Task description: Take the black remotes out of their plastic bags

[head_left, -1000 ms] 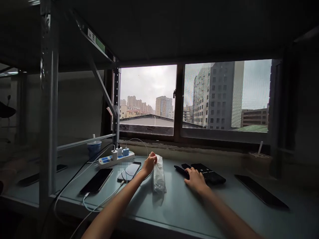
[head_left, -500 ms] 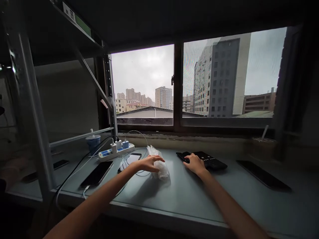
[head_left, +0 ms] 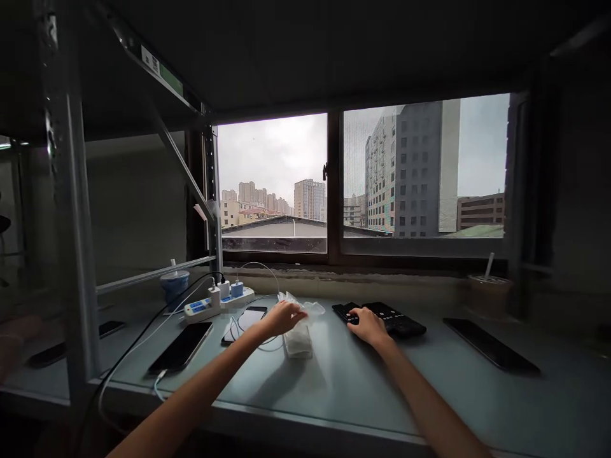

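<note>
My left hand [head_left: 285, 317] is closed in a pinch on the upper part of a clear plastic bag [head_left: 298, 342]. The bag's lower end hangs over the table, and I cannot tell whether it touches. Its top sticks out past my fingers. My right hand [head_left: 368, 326] has its fingers curled over the left part of a flat black object [head_left: 398, 321] with small white marks, which lies on the table; its kind is unclear. Just left of the bag, a phone with a lit screen [head_left: 245, 323] lies under a thin looping cable.
A power strip [head_left: 200, 310] with plugged-in chargers stands at the back left, beside a blue cup [head_left: 174, 289]. A dark phone [head_left: 180, 346] on a cable lies in front. Another dark flat device [head_left: 489, 343] and a drink cup [head_left: 489, 296] are at right. A metal shelf post [head_left: 79, 242] rises at left.
My left hand has gone from spread fingers beside the plastic bag to a pinch on its top, and the bag has shifted. My right hand stays at the black object. The view has tilted.
</note>
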A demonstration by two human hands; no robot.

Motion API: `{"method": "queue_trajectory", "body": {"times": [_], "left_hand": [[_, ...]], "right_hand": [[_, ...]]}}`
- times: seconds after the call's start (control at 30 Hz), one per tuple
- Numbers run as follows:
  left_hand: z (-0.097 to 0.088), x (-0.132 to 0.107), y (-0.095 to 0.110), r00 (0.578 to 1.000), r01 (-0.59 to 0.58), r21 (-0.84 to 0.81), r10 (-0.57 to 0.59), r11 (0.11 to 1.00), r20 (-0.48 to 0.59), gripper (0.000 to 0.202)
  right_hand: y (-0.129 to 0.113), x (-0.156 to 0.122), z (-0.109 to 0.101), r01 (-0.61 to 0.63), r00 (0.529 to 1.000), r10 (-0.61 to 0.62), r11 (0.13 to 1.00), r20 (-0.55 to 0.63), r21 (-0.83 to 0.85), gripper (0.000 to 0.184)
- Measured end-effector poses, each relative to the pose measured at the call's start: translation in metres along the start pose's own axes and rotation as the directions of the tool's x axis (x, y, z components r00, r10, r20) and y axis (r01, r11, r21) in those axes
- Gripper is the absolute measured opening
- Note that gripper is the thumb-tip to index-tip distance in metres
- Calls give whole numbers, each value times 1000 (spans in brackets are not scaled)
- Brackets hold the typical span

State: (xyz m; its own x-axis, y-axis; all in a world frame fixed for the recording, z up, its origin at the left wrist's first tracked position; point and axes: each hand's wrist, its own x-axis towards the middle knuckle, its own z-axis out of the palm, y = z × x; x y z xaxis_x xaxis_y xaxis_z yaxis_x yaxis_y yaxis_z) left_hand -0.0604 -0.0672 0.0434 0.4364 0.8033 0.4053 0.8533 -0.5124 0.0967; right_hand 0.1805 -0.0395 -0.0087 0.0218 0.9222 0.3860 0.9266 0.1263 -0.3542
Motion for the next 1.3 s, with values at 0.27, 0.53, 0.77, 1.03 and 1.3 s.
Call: {"method": "queue_trajectory", "body": {"times": [0.27,0.53,0.77,1.03,1.3], "left_hand": [[-14,47,33,519,-52,107,118,993,-847,43],[30,54,54,796,-73,234,198,969,-572,36],[74,47,55,998,-4,74,8,997,-59,17],[67,48,50,989,-48,15,50,999,-138,9],[53,45,40,935,6,26,4,1000,-355,41]], "right_hand": [[4,3,-6,-62,997,60,997,43,34,47],[14,10,-5,-31,1000,31,998,-2,55,50],[20,11,-4,-8,996,12,998,-85,57,47],[24,14,-9,55,980,-34,994,-196,100,38],[22,11,-9,108,963,-74,987,-258,118,37]]}}
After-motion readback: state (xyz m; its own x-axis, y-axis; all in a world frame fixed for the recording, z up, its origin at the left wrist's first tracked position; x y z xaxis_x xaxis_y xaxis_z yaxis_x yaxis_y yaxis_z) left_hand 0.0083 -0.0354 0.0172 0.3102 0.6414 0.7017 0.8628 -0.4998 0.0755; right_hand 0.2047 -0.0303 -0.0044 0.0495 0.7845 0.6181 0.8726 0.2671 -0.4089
